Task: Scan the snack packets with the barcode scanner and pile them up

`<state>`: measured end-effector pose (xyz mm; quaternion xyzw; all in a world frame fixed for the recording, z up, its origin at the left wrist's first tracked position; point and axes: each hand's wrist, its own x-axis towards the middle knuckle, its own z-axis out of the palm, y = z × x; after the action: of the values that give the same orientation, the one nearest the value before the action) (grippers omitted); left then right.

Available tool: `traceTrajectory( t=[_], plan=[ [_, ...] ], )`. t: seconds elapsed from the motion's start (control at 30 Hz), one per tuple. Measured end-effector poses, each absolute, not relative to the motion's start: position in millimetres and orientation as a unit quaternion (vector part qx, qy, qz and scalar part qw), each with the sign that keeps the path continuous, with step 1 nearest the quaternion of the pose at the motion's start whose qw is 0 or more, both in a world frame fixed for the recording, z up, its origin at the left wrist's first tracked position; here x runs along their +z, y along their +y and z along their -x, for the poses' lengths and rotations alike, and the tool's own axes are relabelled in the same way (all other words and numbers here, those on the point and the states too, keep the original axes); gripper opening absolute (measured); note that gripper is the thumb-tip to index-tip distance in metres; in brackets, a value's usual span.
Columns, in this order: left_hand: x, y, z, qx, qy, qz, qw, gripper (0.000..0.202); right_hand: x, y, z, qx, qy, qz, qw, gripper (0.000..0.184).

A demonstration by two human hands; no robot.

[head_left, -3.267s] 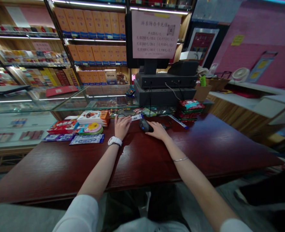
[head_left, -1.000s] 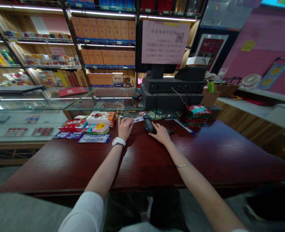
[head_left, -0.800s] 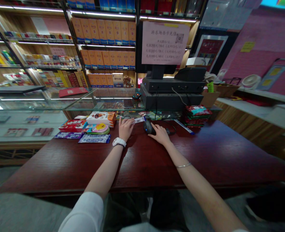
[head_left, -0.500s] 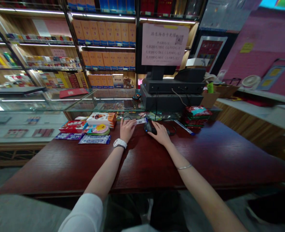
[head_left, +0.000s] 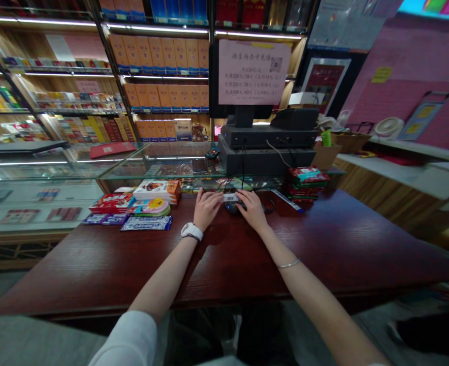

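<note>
My left hand [head_left: 206,207], with a white watch on its wrist, pinches a small white slip with a barcode [head_left: 230,197] over the dark red table [head_left: 323,244]. My right hand [head_left: 251,207] lies with curved fingers on top of a black mouse [head_left: 232,208], its fingertips meeting the slip's right end. The slip sits just above the mouse, between the two hands. The mouse's cable runs back toward the black register unit [head_left: 264,145].
Snack packets [head_left: 146,222] and an orange box stack [head_left: 156,189] lie left of my hands. A red and teal packet stack [head_left: 306,182] is at the right. A glass display case [head_left: 159,162] and a monitor with a pink notice [head_left: 253,71] stand behind.
My left hand has carried the white slip rightward until it is over the mouse. My right hand has stayed on the mouse, and its fingers now meet the slip.
</note>
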<state>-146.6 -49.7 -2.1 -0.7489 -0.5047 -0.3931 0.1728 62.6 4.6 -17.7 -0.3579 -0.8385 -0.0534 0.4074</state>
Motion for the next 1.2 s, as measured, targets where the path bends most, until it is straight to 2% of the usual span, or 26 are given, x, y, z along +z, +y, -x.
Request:
traceTrajectory(
  t=[0.5, 0.63, 0.77, 0.97, 1.2],
  plan=[
    [8, -59, 157, -0.345, -0.506, 0.782, 0.116, 0.023, -15, 0, -58, -0.06, -0.827, 0.344, 0.44, 0.03],
    [9, -71, 167, -0.34, -0.512, 0.782, 0.103, 0.023, -18, -3, -49, -0.027, -0.831, 0.321, 0.454, 0.028],
    [12, -85, 179, -0.349, -0.52, 0.77, 0.12, 0.022, -20, -6, -36, 0.032, -0.828, 0.318, 0.46, 0.027],
    [16, -103, 194, -0.333, -0.522, 0.766, 0.172, 0.033, -14, -11, -13, 0.125, -0.823, 0.313, 0.458, 0.03],
    [19, -120, 223, -0.326, -0.548, 0.745, 0.198, 0.032, -2, -30, 16, 0.128, -0.841, 0.282, 0.444, 0.026]
  ],
)
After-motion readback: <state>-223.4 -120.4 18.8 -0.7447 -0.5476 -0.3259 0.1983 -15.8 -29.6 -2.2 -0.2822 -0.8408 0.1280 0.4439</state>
